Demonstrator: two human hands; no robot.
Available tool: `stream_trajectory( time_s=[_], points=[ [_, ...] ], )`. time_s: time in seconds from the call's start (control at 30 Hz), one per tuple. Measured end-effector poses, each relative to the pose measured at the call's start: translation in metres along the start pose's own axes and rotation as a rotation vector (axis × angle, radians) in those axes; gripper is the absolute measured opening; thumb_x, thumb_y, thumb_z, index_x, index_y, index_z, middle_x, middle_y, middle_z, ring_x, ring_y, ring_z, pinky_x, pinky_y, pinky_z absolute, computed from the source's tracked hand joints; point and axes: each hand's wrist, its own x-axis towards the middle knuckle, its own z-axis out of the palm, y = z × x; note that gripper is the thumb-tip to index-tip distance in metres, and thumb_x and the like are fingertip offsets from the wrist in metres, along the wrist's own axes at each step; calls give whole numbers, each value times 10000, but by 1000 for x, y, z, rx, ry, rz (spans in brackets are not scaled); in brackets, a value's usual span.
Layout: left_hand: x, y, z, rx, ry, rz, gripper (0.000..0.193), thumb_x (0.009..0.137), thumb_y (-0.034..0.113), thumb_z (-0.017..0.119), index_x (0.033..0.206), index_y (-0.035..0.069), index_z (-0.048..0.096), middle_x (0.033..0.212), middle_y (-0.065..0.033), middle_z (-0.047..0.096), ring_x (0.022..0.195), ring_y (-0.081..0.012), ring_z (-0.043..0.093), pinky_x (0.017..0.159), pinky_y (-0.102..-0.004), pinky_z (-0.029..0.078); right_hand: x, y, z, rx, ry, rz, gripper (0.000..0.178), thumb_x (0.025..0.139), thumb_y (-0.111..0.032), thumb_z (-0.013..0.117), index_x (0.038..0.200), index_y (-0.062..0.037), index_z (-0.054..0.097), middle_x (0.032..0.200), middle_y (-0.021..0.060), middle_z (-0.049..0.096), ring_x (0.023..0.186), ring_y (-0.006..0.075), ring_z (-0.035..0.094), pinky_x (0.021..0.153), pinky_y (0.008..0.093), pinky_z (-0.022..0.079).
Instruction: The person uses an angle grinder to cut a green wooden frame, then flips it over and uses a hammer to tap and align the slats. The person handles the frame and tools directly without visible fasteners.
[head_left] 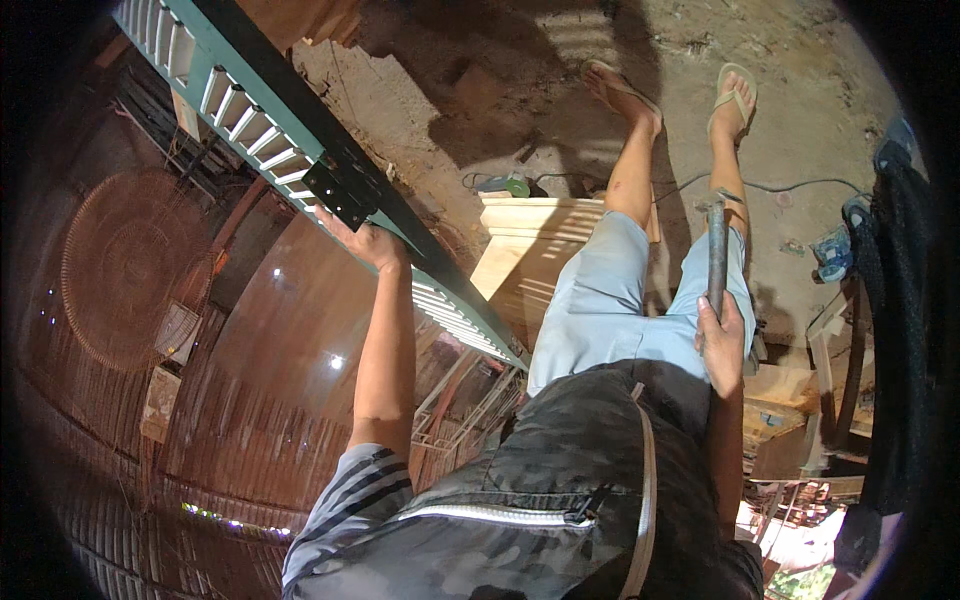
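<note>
A green louvered shutter point(245, 120) with pale slats slants from the upper left toward the middle. A black metal hinge plate point(337, 196) with small holes sits on its edge. My left hand point(368, 243) grips the shutter just below this plate, its fingers reaching round to the slatted side; some fingertips are hidden. In front of my right thigh, my right hand point(722, 340) is closed around the grey handle of a hammer point(717, 250). The hammer points away from me, and its narrow metal head shows only in part at the far end.
Pale wooden boards point(545, 225) lie beside my left leg. Beyond them are a green and grey power tool point(515, 187) and a dark cable point(790, 187) crossing the dirt floor. A crumpled blue plastic package point(832, 252) lies at right. A round woven tray point(135, 268) hangs at left.
</note>
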Motion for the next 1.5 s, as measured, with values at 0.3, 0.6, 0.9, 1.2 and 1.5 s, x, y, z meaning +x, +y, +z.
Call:
stream_trajectory(
  time_s=[0.3, 0.6, 0.9, 1.2, 1.5],
  points=[
    [-1, -1, -3, 149, 58, 74, 515, 1041, 174, 443, 1492, -74, 442, 1635, -213, 338, 1499, -357, 341, 1239, -420, 234, -3, -6, -31, 50, -1, -41, 232, 1047, -303, 609, 1008, -81, 554, 627, -27, 477, 514, 84, 472, 487, 264, 404],
    [14, 99, -19, -321, 161, -101, 512, 1110, 372, 423, 1312, -55, 622, 1279, -170, 649, 1178, -254, 605, 1031, -390, 451, -27, -31, -50, -137, -44, -208, 199, 980, -235, 635, 1048, -55, 584, 663, 5, 548, 574, 101, 528, 527, 274, 420],
    [40, 43, -16, 109, 147, 52, 530, 1117, 333, 380, 1445, -71, 478, 1508, -236, 472, 1408, -357, 434, 1180, -450, 313, -8, -20, -59, -197, -45, -215, 288, 953, -224, 688, 1138, -42, 562, 649, -16, 499, 531, 90, 499, 489, 270, 404],
    [43, 12, -2, -50, -103, 227, 565, 1032, 123, 562, 1549, -13, 378, 1543, -191, 444, 1428, -315, 439, 1201, -416, 344, 17, 19, -31, -221, 138, 14, 216, 984, -249, 613, 1029, -42, 567, 640, 15, 465, 519, 143, 465, 504, 338, 387],
    [37, -10, -6, -13, -12, 199, 564, 1062, 231, 510, 1555, -8, 374, 1534, -188, 456, 1448, -323, 397, 1222, -424, 288, 18, -9, -35, -186, 214, -78, 107, 1014, -133, 601, 1086, -53, 607, 664, 25, 520, 497, 141, 482, 483, 325, 417]
  ],
)
